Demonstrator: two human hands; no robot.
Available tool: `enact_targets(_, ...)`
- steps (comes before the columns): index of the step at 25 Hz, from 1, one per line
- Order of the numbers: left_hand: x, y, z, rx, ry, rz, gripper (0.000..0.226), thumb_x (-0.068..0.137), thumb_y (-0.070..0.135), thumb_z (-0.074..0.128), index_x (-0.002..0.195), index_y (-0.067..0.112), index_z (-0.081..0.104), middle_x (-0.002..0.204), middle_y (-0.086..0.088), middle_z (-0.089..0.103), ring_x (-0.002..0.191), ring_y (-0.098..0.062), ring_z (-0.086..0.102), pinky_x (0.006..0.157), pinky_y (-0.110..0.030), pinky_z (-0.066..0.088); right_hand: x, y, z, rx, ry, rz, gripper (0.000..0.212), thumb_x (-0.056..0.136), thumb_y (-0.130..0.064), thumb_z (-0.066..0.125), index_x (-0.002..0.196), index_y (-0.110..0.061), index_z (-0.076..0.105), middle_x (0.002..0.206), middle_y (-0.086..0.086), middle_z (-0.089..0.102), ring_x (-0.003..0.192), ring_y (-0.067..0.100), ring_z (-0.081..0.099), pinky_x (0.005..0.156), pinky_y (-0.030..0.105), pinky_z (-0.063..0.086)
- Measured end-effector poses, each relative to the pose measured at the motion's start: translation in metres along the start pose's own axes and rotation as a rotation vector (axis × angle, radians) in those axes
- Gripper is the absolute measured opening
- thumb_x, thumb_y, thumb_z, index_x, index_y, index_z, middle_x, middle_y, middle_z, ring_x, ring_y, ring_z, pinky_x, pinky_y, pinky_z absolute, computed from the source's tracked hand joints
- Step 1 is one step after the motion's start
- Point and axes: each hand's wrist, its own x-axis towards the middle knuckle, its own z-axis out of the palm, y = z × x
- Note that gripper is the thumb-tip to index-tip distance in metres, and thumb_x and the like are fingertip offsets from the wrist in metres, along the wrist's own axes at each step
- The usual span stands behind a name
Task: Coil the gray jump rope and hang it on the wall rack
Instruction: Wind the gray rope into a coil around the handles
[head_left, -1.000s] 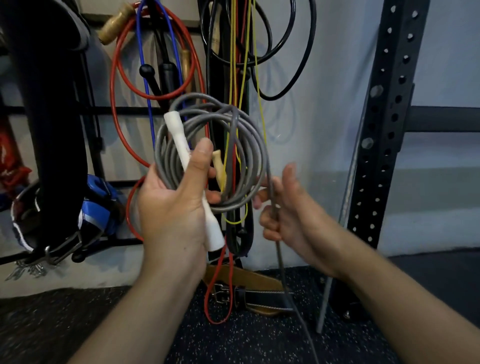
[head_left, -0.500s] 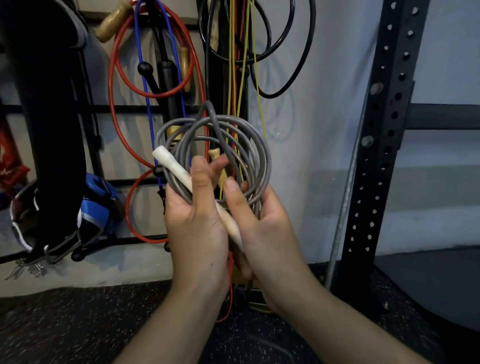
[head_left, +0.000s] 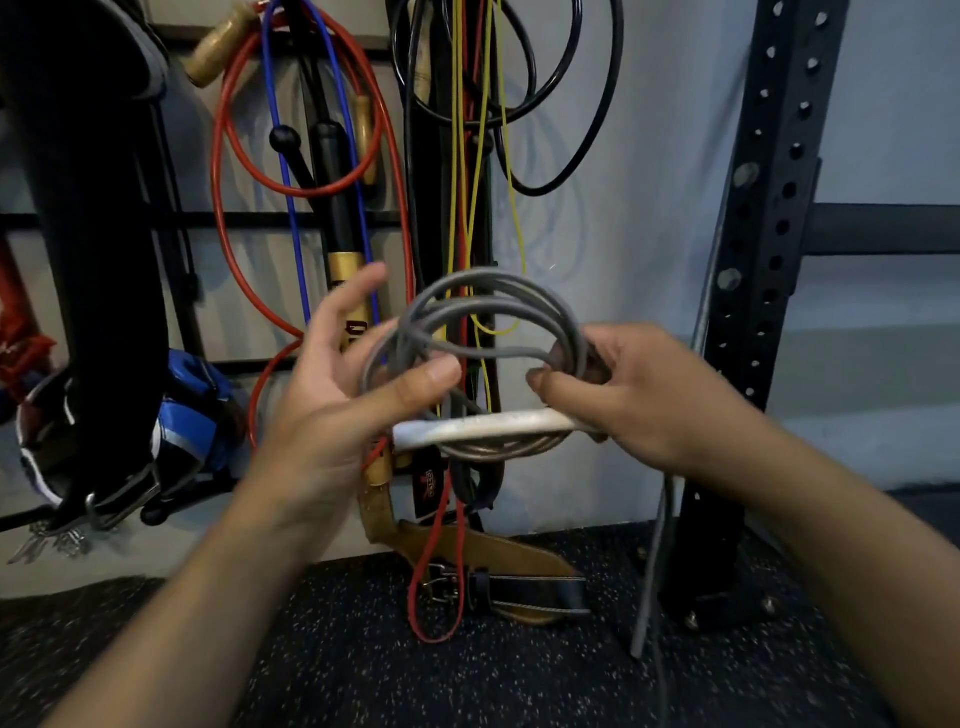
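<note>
The gray jump rope (head_left: 493, 306) is wound in several loops and held between both hands in front of the wall rack (head_left: 311, 218). Its white handle (head_left: 483, 423) lies level across the bottom of the coil. My left hand (head_left: 343, 395) holds the coil's left side, thumb pressed on the loops, fingers spread behind. My right hand (head_left: 639, 395) grips the right side of the coil and the handle's end. A loose gray tail (head_left: 657, 545) hangs from my right hand to the floor.
Red (head_left: 223, 171), blue, yellow and black ropes hang on the rack behind the coil. A black bag (head_left: 88, 208) hangs at left, a blue glove (head_left: 187, 415) below it. A leather belt (head_left: 493, 566) lies on the floor. A black perforated upright (head_left: 769, 208) stands at right.
The hands have moved apart to the coil's two sides. The white handle turned from slanted to level and now sits in my right hand. The coil has shifted right and lower.
</note>
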Motion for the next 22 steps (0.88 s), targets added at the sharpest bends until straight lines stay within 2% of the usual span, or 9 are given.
enact_targets(2,0.003,0.022,-0.009,0.361,-0.128,0.027,0.113,0.048,0.048,0.098,0.143,0.06,0.037,0.135,0.019,0.069,0.122,-0.004,0.067,0.091,-0.025,0.055,0.0,-0.001,-0.007,-0.161,-0.065,-0.037,0.025,0.092,-0.025,0.071,0.071,-0.015,0.063,0.054,-0.002,0.052,0.045,0.009,0.04,0.045,0.02,0.033)
enact_targets(4,0.001,0.035,0.0,0.823,-0.274,0.076,0.119,0.042,0.074,0.089,0.142,0.074,0.024,0.143,0.033,0.054,0.126,0.008,0.056,0.098,-0.025,0.044,0.001,-0.007,-0.005,-0.314,-0.109,-0.083,0.027,0.088,-0.028,0.072,0.066,-0.02,0.058,0.057,-0.002,0.052,0.049,0.011,0.04,0.049,0.028,0.035)
enact_targets(6,-0.004,0.033,0.016,1.185,-0.369,0.132,0.117,0.042,0.091,0.073,0.144,0.072,0.019,0.141,0.035,0.055,0.124,0.003,0.056,0.096,-0.034,0.049,0.0,-0.015,0.0,-0.435,-0.123,-0.129,0.026,0.083,-0.033,0.072,0.066,-0.021,0.057,0.059,-0.002,0.054,0.052,0.012,0.045,0.052,0.034,0.04)
enact_targets(8,-0.007,0.028,0.028,1.319,-0.365,0.132,0.109,0.042,0.095,0.065,0.14,0.071,0.024,0.127,0.03,0.067,0.114,-0.007,0.064,0.088,-0.041,0.055,0.0,-0.019,0.004,-0.509,-0.123,-0.157,0.023,0.079,-0.035,0.072,0.069,-0.019,0.059,0.061,-0.001,0.058,0.056,0.014,0.05,0.055,0.035,0.044)
enact_targets(11,-0.005,0.023,0.028,1.093,-0.334,-0.024,0.092,0.047,0.079,0.08,0.128,0.073,0.035,0.11,0.028,0.074,0.106,-0.004,0.068,0.089,-0.042,0.057,0.0,-0.017,0.007,-0.489,-0.102,-0.158,0.024,0.076,-0.035,0.073,0.064,-0.02,0.059,0.056,-0.002,0.056,0.051,0.009,0.047,0.051,0.034,0.039)
enact_targets(14,-0.005,0.01,0.023,0.843,-0.321,-0.056,0.084,0.058,0.052,0.093,0.126,0.067,0.046,0.103,0.028,0.077,0.094,0.005,0.072,0.088,-0.036,0.06,0.002,-0.015,0.01,-0.394,-0.071,-0.143,0.02,0.072,-0.034,0.076,0.067,-0.022,0.061,0.05,-0.004,0.053,0.049,0.008,0.048,0.045,0.026,0.034)
enact_targets(17,-0.008,-0.001,0.02,0.661,-0.293,-0.065,0.089,0.064,0.029,0.099,0.133,0.057,0.05,0.097,0.016,0.081,0.088,0.002,0.075,0.08,-0.017,0.058,0.005,-0.011,0.008,-0.252,-0.063,-0.107,0.022,0.072,-0.027,0.079,0.081,-0.025,0.059,0.051,-0.004,0.057,0.047,0.005,0.046,0.048,0.025,0.037)
enact_targets(19,-0.008,-0.006,0.018,0.611,-0.265,-0.057,0.089,0.064,0.027,0.099,0.133,0.056,0.051,0.099,0.017,0.08,0.089,0.002,0.076,0.08,-0.016,0.057,0.006,-0.009,0.005,-0.114,-0.1,-0.079,0.029,0.073,-0.026,0.083,0.087,-0.025,0.058,0.056,0.005,0.063,0.047,0.006,0.043,0.052,0.029,0.039)
enact_targets(22,-0.01,-0.01,0.017,0.564,-0.238,0.007,0.076,0.067,0.024,0.096,0.127,0.051,0.06,0.102,0.019,0.08,0.09,0.0,0.077,0.081,-0.019,0.059,0.006,-0.008,0.002,0.096,-0.143,-0.072,0.034,0.075,-0.023,0.089,0.09,-0.015,0.059,0.065,0.015,0.07,0.052,0.012,0.049,0.055,0.03,0.041)
